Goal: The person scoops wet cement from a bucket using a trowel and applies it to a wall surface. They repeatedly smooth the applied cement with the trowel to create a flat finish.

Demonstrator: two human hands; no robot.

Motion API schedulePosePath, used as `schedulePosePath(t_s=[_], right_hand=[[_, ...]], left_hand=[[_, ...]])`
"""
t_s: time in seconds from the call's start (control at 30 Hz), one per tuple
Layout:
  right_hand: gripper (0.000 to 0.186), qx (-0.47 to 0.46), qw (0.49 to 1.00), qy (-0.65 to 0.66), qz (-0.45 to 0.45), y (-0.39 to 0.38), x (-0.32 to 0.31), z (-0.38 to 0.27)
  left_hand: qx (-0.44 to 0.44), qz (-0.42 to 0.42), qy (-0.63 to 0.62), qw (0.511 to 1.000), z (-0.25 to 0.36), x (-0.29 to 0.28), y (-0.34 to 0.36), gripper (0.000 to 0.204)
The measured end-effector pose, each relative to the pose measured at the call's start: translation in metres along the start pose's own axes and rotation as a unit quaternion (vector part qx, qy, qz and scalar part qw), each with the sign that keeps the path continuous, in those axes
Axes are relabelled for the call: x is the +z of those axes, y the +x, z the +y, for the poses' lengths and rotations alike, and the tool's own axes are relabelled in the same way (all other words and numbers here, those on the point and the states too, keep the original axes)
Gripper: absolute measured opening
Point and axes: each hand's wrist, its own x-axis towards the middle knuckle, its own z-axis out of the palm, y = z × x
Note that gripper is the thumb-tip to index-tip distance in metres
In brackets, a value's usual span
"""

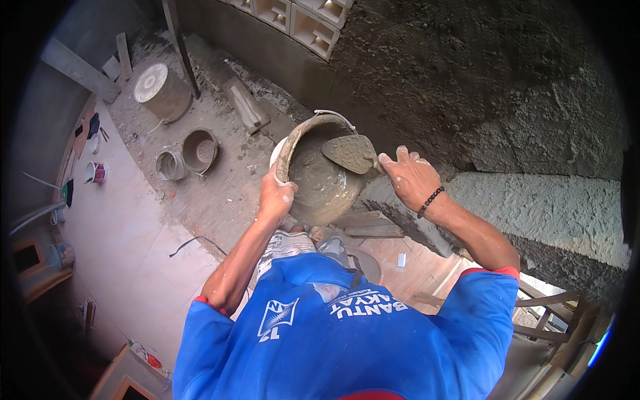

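Observation:
My left hand (276, 198) is closed on the rim of a mortar-caked bucket (288, 155), with the thumb over its edge. Wet grey mortar (319, 190) lies inside, and a wire handle (337, 115) arches along the far rim. At the bucket's right side my right hand (412, 179) grips a trowel (351, 154) by its handle, which the fingers mostly hide. The rounded trowel blade is coated in mortar and sits over the bucket's mouth. A black beaded bracelet circles my right wrist.
To the right rises a rough mortared wall (533, 113) with a pale ledge (540, 200) below it. Vent blocks (313, 30) are set in the wall ahead. Several buckets, among them a large upturned one (163, 93), stand on the dusty floor at left. A wooden post (180, 47) leans nearby.

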Motion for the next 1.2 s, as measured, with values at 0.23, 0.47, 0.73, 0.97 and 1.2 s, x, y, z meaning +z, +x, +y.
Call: schedulePosePath(t_s=[0.23,0.47,0.73,0.97,1.2], right_hand=[[0.037,-0.005,0.992,0.118,-0.042,-0.012,0.089,-0.006],[0.044,0.021,0.962,0.272,0.034,-0.048,0.108,-0.004],[0.04,0.014,0.961,0.275,0.016,-0.047,0.043,0.003],[0.041,-0.067,0.94,0.334,-0.033,-0.045,-0.067,0.031],[0.04,0.192,0.951,0.108,0.219,-0.022,-0.068,0.168]], left_hand=[[0.029,-0.044,-0.021,0.998,0.026,0.029,-0.003,0.07],[0.032,-0.064,-0.054,0.996,0.028,0.025,-0.008,0.071],[-0.008,-0.033,-0.071,0.997,0.026,0.012,-0.015,0.063],[0.003,0.024,-0.015,1.0,0.015,-0.004,-0.026,0.064],[-0.018,0.031,-0.004,0.999,-0.007,-0.018,-0.042,0.066]])
